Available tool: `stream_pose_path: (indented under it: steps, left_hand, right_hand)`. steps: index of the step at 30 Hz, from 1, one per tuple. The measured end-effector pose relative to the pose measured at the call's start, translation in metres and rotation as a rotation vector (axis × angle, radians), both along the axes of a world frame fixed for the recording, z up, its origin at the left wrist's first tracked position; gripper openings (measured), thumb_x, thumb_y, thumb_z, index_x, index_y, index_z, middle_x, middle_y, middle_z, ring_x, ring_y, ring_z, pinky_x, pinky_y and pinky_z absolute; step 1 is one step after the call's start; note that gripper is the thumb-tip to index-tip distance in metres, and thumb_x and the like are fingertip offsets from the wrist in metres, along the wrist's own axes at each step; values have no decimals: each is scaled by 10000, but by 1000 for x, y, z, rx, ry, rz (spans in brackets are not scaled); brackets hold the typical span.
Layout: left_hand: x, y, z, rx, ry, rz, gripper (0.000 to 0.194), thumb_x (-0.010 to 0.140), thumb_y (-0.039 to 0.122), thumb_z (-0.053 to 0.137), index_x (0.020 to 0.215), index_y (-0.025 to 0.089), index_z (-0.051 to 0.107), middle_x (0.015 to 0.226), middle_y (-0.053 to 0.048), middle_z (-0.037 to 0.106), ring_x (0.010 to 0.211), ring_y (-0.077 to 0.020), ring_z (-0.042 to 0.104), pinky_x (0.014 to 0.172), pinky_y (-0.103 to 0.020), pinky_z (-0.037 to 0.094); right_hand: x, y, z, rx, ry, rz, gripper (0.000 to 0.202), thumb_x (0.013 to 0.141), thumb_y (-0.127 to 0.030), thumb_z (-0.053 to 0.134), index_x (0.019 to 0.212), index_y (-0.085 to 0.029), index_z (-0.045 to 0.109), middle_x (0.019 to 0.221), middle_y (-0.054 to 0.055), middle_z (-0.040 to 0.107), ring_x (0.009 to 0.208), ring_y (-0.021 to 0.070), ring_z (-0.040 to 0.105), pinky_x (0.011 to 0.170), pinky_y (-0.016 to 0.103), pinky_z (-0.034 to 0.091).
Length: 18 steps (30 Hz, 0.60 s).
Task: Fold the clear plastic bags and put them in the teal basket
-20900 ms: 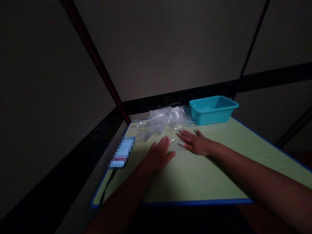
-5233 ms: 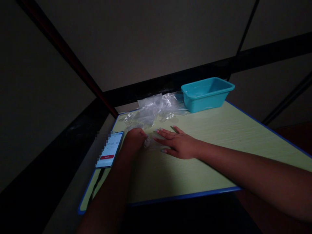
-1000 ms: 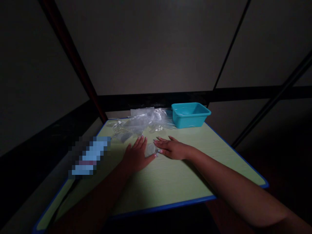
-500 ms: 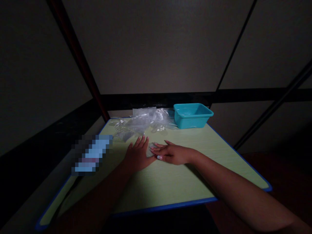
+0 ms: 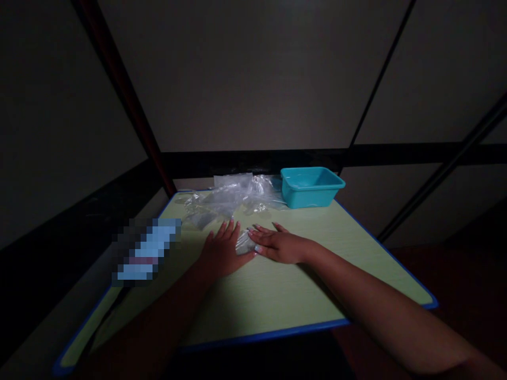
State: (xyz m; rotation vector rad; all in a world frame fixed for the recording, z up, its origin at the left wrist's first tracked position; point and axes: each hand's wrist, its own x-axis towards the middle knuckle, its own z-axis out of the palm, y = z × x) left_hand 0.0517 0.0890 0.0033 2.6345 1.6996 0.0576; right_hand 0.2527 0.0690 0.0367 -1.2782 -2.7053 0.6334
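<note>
A small clear plastic bag lies on the table between my hands, partly covered by them. My left hand rests flat at its left side, fingers spread and pointing away from me, thumb stretched along the near edge. From the right, my right hand reaches over the bag's right part with its fingers extended, the fingertips on the plastic. Neither hand grips anything. Whether the bag has something in it, I cannot make out.
Several crumpled clear plastic bags lie along the table's back edge. A turquoise plastic basket stands at the back right. On the left edge is a blurred-out, bluish rectangular object. The pale green table has a blue rim; panelled walls stand behind it.
My right hand has shifted slightly to the right, so more of the small bag shows between the hands. My left hand stays nearly where it was.
</note>
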Motion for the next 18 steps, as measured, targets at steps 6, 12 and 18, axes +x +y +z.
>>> stream_pose_path:
  steps: [6,12,18]
  left_hand:
    - [1,-1,1,8,2,24,924,761,706,420,1449,122,222,1521,-151,171,1391,-331,163,1061,-528,244]
    - [1,0,0,12,-18,35,941,763,682,440,1454,89,203,1516,-176,169,1387,-347,167,1057,-546,252]
    - [1,1,2,-25,22,43,941,767,655,467,1466,108,153,1523,-178,118,1396,-338,125,1066,-538,229]
  right_hand:
    - [3,3,0,42,-19,-46,557,947,-454,284,1442,-200,267,1496,103,226,1397,238,131,1063,612,65]
    - [-5,-3,3,97,9,-6,590,938,-472,295,1462,-218,201,1519,90,144,1400,238,108,1071,593,71]
    - [-11,-13,7,-2,-24,33,630,940,-498,256,1466,-157,196,1505,139,168,1398,249,113,1084,576,68]
